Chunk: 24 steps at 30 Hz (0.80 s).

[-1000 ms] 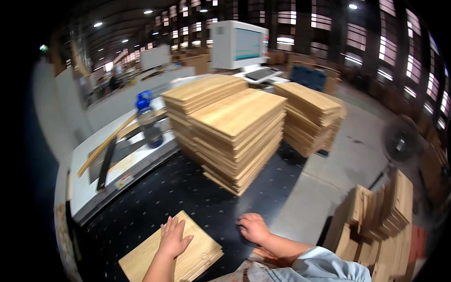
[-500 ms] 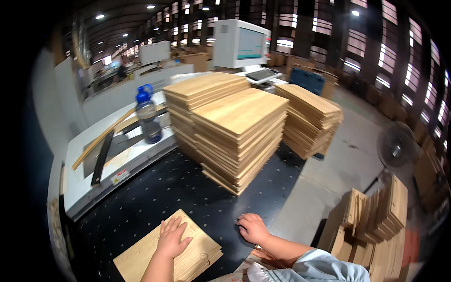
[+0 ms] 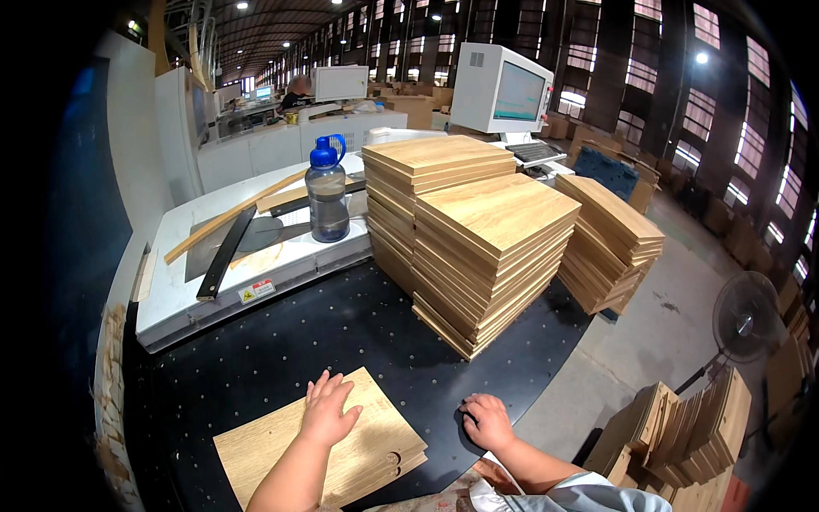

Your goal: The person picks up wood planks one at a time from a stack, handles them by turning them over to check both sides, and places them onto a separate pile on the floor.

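The head has turned left, but the boards (image 3: 377,427) wait under the flat left hand (image 3: 328,413), apart from the curled right hand (image 3: 489,423), whose grip I can't tell.

A see-through water bottle (image 3: 328,203) with a blue lid stands upright on a white ledge (image 3: 166,317). To its left lie a long wooden strip (image 3: 235,215) and a black bar (image 3: 227,255) (a small sticker (image 3: 258,291) marks the ledge's front edge). Farther back, a bulky white computer (image 3: 479,90) has its screen lit, with a keyboard (image 3: 534,153) beside it. A round fan (image 3: 745,322) stands off to the right.
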Available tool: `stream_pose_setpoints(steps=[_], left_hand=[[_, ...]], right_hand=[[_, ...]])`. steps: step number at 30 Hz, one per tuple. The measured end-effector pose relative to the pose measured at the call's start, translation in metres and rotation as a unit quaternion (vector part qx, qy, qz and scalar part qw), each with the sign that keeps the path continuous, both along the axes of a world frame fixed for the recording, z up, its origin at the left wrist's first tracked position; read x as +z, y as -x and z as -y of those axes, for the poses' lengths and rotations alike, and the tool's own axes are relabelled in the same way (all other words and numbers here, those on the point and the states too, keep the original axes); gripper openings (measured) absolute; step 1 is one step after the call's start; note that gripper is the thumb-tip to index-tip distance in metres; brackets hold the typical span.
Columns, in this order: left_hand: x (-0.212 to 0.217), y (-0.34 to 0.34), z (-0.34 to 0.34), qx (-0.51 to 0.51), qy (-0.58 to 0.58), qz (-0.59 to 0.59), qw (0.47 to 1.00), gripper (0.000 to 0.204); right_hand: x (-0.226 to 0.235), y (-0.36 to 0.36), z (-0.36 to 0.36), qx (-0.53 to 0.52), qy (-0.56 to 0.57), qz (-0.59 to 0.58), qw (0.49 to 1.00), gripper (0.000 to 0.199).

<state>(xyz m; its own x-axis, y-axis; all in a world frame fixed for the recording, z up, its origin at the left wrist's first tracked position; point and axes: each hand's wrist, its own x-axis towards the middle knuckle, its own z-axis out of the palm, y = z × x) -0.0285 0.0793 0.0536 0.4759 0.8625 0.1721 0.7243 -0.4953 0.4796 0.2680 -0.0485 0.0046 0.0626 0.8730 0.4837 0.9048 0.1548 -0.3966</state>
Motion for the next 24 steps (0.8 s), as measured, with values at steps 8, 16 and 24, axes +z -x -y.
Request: stream_pose_setpoints(steps=[8,16,24], left_hand=[[0.0011,0.0004,-0.0001,0.023,0.025,-0.046,0.998,0.059],[-0.0023,0.0023,-0.0015,0.016,0.005,-0.043,0.999,0.057],[-0.0001,0.003,-0.0021,0.004,0.02,-0.047,0.999,0.057]], right_hand=[[0.0031,0.0017,0.0014,-0.001,-0.002,-0.003,1.0,0.018],[0.0047,0.0022,0.0016,-0.001,-0.004,-0.002,1.0,0.018],[0.0043,0.0015,0.0014,-0.001,-0.002,-0.002,1.0,0.017]])
